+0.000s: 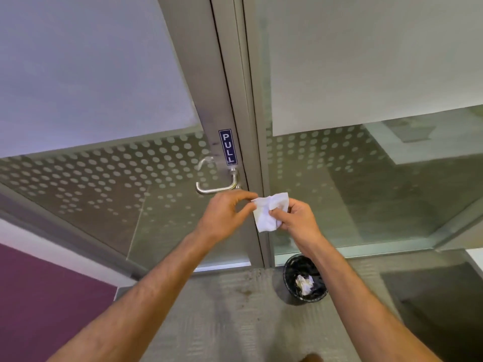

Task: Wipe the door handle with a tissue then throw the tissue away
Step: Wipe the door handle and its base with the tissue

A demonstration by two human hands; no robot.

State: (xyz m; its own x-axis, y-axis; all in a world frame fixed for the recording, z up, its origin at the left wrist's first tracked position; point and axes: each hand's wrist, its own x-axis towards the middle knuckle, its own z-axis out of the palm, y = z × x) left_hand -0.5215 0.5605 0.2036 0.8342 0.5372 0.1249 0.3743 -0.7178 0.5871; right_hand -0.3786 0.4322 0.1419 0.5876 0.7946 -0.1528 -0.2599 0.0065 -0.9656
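A steel lever door handle (217, 184) sticks out of the metal door frame, under a blue PULL sign (228, 147). Just below and right of the handle, both hands hold a crumpled white tissue (267, 214). My right hand (298, 218) grips its right side with thumb and fingers. My left hand (224, 214) pinches the tissue's upper left corner between thumb and forefinger. The tissue is not touching the handle. A black mesh waste bin (290, 273) stands on the floor below my right hand, with crumpled white paper inside.
A glass door (109, 184) with a frosted dot pattern fills the left side, and a fixed glass panel (366, 178) the right. Grey carpet (230, 309) covers the floor. A purple wall (39, 296) is at the lower left.
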